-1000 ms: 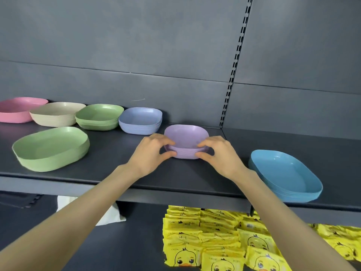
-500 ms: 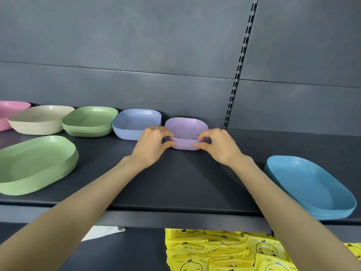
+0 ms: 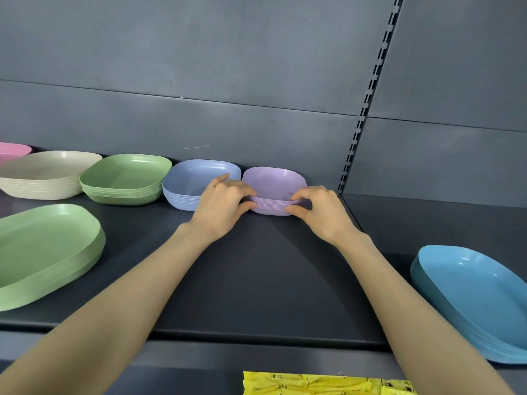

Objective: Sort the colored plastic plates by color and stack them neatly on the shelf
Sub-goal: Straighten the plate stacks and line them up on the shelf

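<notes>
Both hands on the purple stack (image 3: 274,192) at the back of the shelf (image 3: 256,275), last in the back row, just beside the pale blue stack (image 3: 188,185) and near the slotted upright (image 3: 368,101); left hand (image 3: 225,205) pinching the stack's left front rim, thumb low and fingers over the lip; right hand (image 3: 320,212) pinching the right front rim the same way. Probably light, thin, stiff plastic; smooth and likely slippery, plates free to slide on one another if pushed from one side only; best held low at both ends, thumbs under the bottom plate, so the whole pile shifts as one; not fragile by the look of it. Little room behind: back wall close to the far rim, pale blue stack almost touching on the left, a small gap to the upright on the right. Plenty of bare shelf in front, between the big green stack (image 3: 42,252) at front left and the bright blue stack (image 3: 479,297) at front right, the latter close to the shelf's front edge. Further left in the row: green stack (image 3: 125,178), cream stack (image 3: 42,173), pink stack (image 3: 11,151). Yellow packets (image 3: 313,384) on the level below.
</notes>
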Tool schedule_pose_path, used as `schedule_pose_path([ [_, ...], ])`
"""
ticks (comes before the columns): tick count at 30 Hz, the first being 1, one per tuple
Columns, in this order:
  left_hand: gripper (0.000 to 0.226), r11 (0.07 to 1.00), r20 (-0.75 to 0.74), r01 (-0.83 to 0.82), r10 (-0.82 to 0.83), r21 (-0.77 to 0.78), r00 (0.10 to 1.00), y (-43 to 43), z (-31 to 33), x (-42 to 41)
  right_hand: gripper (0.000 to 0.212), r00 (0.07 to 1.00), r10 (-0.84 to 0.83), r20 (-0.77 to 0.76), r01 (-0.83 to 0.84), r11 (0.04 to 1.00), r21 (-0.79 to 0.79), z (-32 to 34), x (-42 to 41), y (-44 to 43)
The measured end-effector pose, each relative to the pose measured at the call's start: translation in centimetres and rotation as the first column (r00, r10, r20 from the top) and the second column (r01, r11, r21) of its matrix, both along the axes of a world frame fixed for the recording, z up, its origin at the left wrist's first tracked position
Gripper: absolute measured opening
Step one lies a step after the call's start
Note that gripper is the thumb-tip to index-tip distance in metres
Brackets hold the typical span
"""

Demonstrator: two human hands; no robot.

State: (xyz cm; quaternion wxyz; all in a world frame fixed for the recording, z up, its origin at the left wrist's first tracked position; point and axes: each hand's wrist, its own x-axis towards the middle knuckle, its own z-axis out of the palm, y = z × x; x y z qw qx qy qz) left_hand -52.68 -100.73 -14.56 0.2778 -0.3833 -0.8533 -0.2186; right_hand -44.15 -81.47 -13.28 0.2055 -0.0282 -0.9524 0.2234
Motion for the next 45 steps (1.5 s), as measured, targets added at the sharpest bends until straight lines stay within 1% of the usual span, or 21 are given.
schedule_pose_path([
  [4,0.014,1.000,0.014,-0.003,0.003,0.029,1.000,0.1,-0.1,-0.1,0.024,0.999,-0.005,-0.035,0.004,1.000,-0.012,0.2,0.1,-0.1],
  [8,0.013,0.999,0.020,-0.006,0.005,0.050,1.000,0.2,-0.2,-0.2,0.023,0.998,-0.009,-0.055,0.009,1.000,0.004,0.0,0.0,-0.2],
  [23,0.009,1.000,0.000,0.011,-0.011,0.011,1.000,0.2,-0.1,0.4,0.023,0.999,-0.012,-0.041,0.013,1.000,0.019,-0.2,0.1,-0.3],
  [27,0.023,0.999,0.012,-0.031,0.031,0.009,0.999,0.2,0.3,1.1,0.032,0.999,-0.016,-0.037,0.016,1.000,0.018,0.0,0.4,-0.6],
  [30,0.030,0.999,0.022,-0.054,0.054,-0.003,0.998,0.1,0.6,1.8,0.037,1.000,-0.013,-0.007,0.014,0.998,0.063,0.8,1.0,-1.0],
  [37,0.026,0.991,-0.048,-0.004,-0.002,-0.136,0.999,0.2,3.0,4.5,0.040,0.998,-0.051,0.030,0.045,0.982,0.184,4.4,4.0,-0.4],
  [40,0.033,0.979,-0.020,0.010,-0.014,-0.203,1.000,0.9,5.0,6.1,0.045,0.996,-0.080,0.035,0.071,0.975,0.208,6.3,6.4,0.5],
  [42,0.036,0.977,-0.014,0.028,-0.032,-0.210,0.999,1.7,6.3,7.6,0.047,0.994,-0.105,0.029,0.096,0.968,0.234,7.3,8.4,1.4],
  [45,0.036,0.981,-0.004,0.085,-0.087,-0.174,0.996,3.4,7.7,10.3,0.047,0.989,-0.146,0.013,0.138,0.960,0.245,8.4,11.9,3.1],
])
